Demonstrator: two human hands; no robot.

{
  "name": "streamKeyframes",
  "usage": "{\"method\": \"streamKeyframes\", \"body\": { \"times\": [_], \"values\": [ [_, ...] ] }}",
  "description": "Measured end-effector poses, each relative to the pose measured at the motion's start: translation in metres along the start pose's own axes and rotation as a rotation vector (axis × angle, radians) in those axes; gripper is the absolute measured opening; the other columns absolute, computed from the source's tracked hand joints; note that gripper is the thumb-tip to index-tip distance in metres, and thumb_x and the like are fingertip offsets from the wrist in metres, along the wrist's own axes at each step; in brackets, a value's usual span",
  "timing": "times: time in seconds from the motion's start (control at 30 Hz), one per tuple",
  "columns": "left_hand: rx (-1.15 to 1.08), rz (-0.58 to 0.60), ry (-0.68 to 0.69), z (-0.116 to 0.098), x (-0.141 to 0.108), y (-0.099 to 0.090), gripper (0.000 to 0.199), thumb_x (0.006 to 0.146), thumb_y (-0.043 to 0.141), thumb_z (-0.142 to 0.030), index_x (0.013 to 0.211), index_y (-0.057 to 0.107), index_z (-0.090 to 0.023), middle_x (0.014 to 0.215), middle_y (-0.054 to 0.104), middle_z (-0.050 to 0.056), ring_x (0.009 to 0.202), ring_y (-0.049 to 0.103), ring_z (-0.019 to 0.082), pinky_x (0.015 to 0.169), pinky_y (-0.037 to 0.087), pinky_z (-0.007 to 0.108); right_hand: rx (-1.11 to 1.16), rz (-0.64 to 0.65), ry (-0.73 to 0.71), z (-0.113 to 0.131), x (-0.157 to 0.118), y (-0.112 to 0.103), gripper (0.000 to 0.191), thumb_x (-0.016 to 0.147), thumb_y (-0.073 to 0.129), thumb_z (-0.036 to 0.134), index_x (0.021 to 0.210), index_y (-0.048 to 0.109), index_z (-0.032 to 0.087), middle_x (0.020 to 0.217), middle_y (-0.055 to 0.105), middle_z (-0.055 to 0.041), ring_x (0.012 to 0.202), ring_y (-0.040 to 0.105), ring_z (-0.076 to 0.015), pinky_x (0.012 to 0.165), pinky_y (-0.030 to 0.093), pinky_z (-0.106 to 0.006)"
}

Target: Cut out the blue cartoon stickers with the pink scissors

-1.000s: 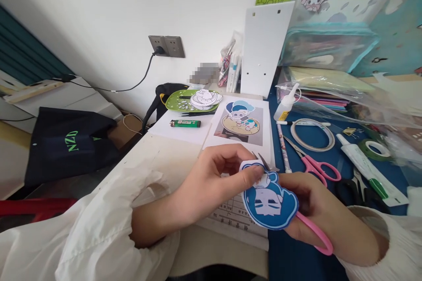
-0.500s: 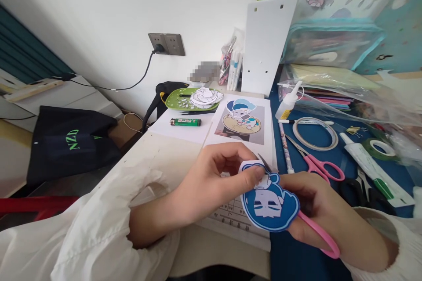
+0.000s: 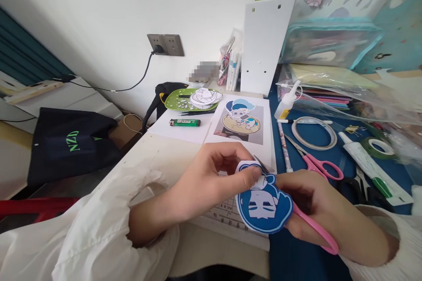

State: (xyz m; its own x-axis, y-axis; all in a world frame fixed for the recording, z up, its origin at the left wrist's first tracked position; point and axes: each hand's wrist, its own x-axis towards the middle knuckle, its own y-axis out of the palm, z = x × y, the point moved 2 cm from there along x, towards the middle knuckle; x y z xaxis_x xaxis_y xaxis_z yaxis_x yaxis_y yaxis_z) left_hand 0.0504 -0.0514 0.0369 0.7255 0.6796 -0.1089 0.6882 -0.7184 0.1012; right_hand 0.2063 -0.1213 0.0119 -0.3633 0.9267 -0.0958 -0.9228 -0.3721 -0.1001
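Note:
A blue and white paper cutout (image 3: 263,210) of a cartoon figure is pinched between thumb and fingers of my left hand (image 3: 219,178). The figure's head points down towards me, and a strip of white paper remains along its far left edge. My right hand (image 3: 316,206) is closed around pink-handled scissors (image 3: 318,230); one pink loop shows below the fingers. The scissors' blades (image 3: 262,164) come out behind the cutout at its far edge, close to my left thumb. Most of the scissors is hidden by the cutout and my fingers.
Printed sheets (image 3: 242,136) lie beyond my hands, with a green lighter (image 3: 184,122) and a green tray (image 3: 174,99) further left. On the blue mat to the right are another pair of pink scissors (image 3: 321,167), black scissors (image 3: 361,186), a tape roll (image 3: 314,133), a glue bottle (image 3: 286,103) and a tube (image 3: 372,167).
The cutout has shifted slightly left together with the scissors' blades. Both hands keep their hold, and the whole view has moved a little.

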Motion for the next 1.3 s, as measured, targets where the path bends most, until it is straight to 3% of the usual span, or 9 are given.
{"method": "streamKeyframes", "body": {
  "times": [0.3,0.57,0.8,1.03,1.3],
  "values": [
    [0.045,0.000,-0.055,-0.001,0.000,-0.002,0.019,0.077,0.067,-0.027,0.069,0.057,-0.014,0.063,0.056,0.000,0.056,0.047,0.009,0.049,0.038,0.020,-0.040,-0.014,0.047,0.004,0.000,-0.001,0.006,0.069,0.075,0.015,0.069,0.069,0.016,0.064,0.056,0.0029,0.057,0.048,-0.0105,0.051,0.046,-0.017],
    [0.018,-0.013,-0.059,-0.001,0.000,-0.001,0.017,0.076,0.068,-0.026,0.070,0.059,-0.013,0.064,0.059,0.000,0.056,0.050,0.009,0.051,0.041,0.019,-0.038,-0.014,0.059,0.002,0.000,-0.002,0.003,0.072,0.073,0.019,0.073,0.071,0.017,0.067,0.057,0.0008,0.060,0.049,-0.0130,0.053,0.047,-0.021],
    [-0.130,-0.048,-0.004,0.000,0.004,0.003,0.010,0.078,0.066,-0.017,0.070,0.061,-0.013,0.064,0.060,-0.002,0.055,0.054,0.007,0.050,0.044,0.015,0.006,-0.064,0.043,-0.005,0.000,0.002,0.023,0.073,0.072,0.022,0.096,0.072,0.021,0.071,0.060,-0.0013,0.062,0.052,-0.0170,0.060,0.048,-0.028],
    [-0.272,-0.083,-0.020,0.008,0.004,0.007,0.011,0.078,0.068,-0.020,0.073,0.062,-0.013,0.063,0.060,-0.003,0.055,0.054,0.006,0.052,0.045,0.013,-0.038,-0.197,0.074,0.003,-0.001,0.003,0.016,0.067,0.072,0.018,0.082,0.073,0.019,0.061,0.053,0.0013,0.057,0.046,-0.0145,0.059,0.047,-0.027],
    [-0.290,-0.073,-0.065,0.006,0.004,0.007,0.015,0.078,0.067,-0.017,0.066,0.060,-0.012,0.061,0.061,-0.002,0.054,0.054,0.006,0.052,0.046,0.013,-0.027,-0.136,0.107,-0.001,-0.001,0.006,0.012,0.070,0.071,0.020,0.082,0.072,0.018,0.065,0.059,-0.0013,0.065,0.056,-0.0187,0.058,0.049,-0.025]
  ]
}}
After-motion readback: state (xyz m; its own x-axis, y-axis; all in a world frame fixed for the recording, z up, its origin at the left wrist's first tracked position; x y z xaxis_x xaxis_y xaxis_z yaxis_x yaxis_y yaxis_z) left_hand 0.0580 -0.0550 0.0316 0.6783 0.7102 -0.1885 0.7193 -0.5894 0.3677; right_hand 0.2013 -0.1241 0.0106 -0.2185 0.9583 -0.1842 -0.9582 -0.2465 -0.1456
